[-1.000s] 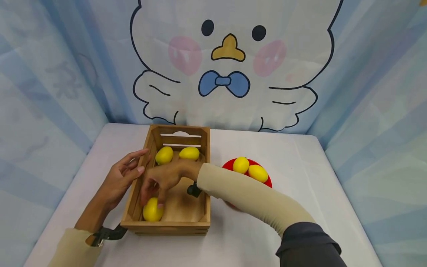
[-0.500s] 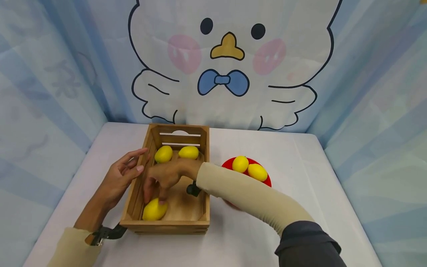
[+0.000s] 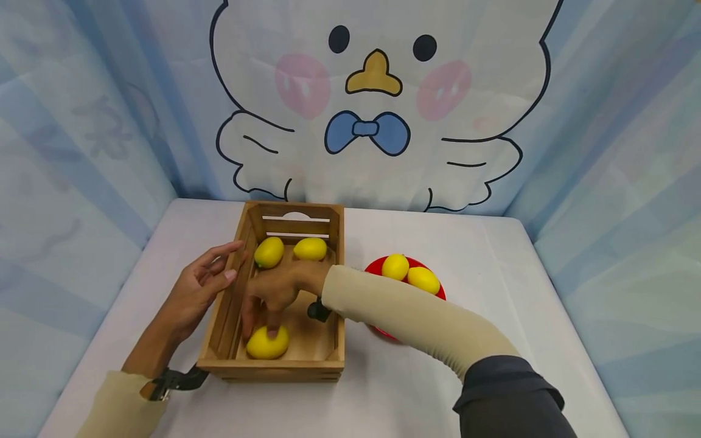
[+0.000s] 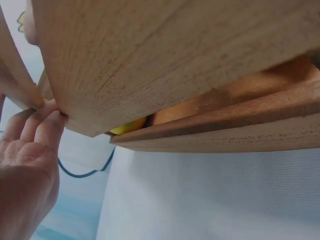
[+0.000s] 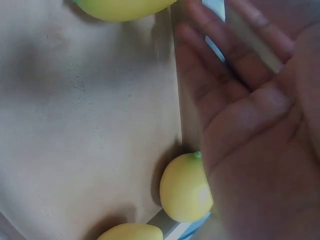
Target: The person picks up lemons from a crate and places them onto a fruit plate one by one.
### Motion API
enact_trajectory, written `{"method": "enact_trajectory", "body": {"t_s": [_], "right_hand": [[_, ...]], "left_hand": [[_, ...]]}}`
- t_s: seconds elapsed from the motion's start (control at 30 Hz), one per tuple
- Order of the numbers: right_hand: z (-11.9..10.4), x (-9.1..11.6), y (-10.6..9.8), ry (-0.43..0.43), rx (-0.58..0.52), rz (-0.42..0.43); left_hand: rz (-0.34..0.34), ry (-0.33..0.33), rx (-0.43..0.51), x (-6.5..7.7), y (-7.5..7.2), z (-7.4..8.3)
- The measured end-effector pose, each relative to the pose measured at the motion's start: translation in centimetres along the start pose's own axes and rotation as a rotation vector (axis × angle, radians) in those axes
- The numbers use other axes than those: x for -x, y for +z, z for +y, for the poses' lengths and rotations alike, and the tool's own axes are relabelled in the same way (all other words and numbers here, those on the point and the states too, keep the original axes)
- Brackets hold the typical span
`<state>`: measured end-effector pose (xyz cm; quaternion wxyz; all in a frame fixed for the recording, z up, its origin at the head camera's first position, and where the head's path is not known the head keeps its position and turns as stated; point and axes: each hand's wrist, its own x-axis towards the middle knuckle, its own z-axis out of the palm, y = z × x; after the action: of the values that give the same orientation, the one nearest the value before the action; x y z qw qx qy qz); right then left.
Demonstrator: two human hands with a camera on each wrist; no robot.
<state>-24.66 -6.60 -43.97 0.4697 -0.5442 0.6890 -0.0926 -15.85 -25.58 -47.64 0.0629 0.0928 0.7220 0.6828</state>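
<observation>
A wooden crate (image 3: 271, 365) stands on the white table, with lemons inside. At its left wall, my left hand (image 3: 194, 292) holds the side, fingertips tucked into the gap between slats in the left wrist view and thumb near the rim. My right hand (image 3: 271, 292) reaches down into the crate, its thumb touching a lemon (image 3: 267, 344) at the near end. In the right wrist view its fingers (image 5: 192, 65) look fairly straight beside that lemon. Two more lemons lie at the far end, a left one (image 3: 269, 252) and a right one (image 3: 310, 249).
Right of the crate sits a red plate (image 3: 378, 266) with a rounder lemon (image 3: 395, 267) and a second lemon (image 3: 423, 280) visible. My right forearm hides the plate's near part. A patterned curtain (image 3: 378, 176) surrounds the table (image 3: 482, 267).
The near lemon has turned from end-on to lying sideways and shifted a little to the right. My right hand has moved slightly right with it. The left hand stays at the crate wall.
</observation>
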Motion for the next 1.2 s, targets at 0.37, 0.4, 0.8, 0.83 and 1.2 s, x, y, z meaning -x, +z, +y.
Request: {"method": "enact_trajectory", "body": {"t_s": [0.37, 0.4, 0.8, 0.83, 1.2], "right_hand": [[0.30, -0.30, 0.29, 0.068, 0.007, -0.104], [0.34, -0.33, 0.32, 0.072, 0.001, -0.111], [0.02, -0.22, 0.56, 0.091, -0.038, -0.280], [-0.01, -0.22, 0.57, 0.092, -0.031, -0.290], [-0.06, -0.24, 0.46, 0.106, 0.001, -0.294]], "left_hand": [[-0.005, 0.021, 0.020, 0.05, -0.15, -0.18], [-0.005, 0.021, 0.020, 0.05, -0.16, -0.19], [-0.003, 0.032, 0.037, -0.03, -0.01, -0.28], [-0.003, 0.032, 0.035, -0.03, 0.00, -0.26], [0.004, 0.011, 0.010, 0.11, 0.06, -0.03]]}}
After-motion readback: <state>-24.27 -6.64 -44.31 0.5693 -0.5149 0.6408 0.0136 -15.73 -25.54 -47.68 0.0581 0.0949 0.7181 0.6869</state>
